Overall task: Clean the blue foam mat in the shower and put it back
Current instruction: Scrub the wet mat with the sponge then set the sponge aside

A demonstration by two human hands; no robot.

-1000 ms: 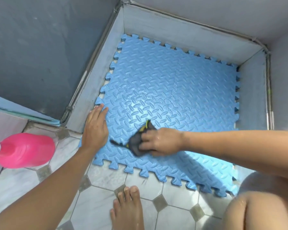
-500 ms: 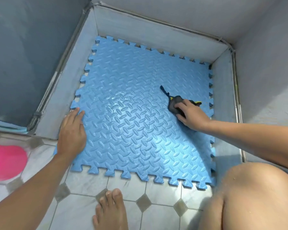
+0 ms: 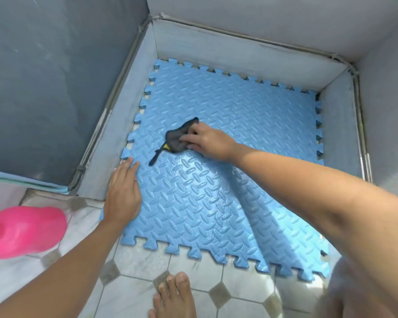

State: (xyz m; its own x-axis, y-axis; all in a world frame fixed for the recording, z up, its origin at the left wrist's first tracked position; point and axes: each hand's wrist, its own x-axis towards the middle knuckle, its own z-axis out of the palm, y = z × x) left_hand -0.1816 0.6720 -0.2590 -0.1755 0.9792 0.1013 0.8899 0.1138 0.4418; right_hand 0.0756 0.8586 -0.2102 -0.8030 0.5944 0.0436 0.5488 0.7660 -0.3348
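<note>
The right hand (image 3: 207, 140) grips a dark rag (image 3: 176, 140) on the wet blue mat (image 3: 251, 115). The left hand (image 3: 123, 193) lies open and flat beside it, on the mat's edge. If that hand lifts, the mat could slide.

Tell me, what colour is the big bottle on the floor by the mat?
Bright pink. The bottle shows in the head view, lying on the tiled floor.

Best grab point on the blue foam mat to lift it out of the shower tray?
Take the blue foam mat by its near toothed edge, coming from the tiled-floor side. That edge overhangs the tray onto the floor tiles, so fingers can probably slip under it; the other three edges sit close against the tray walls.
</note>
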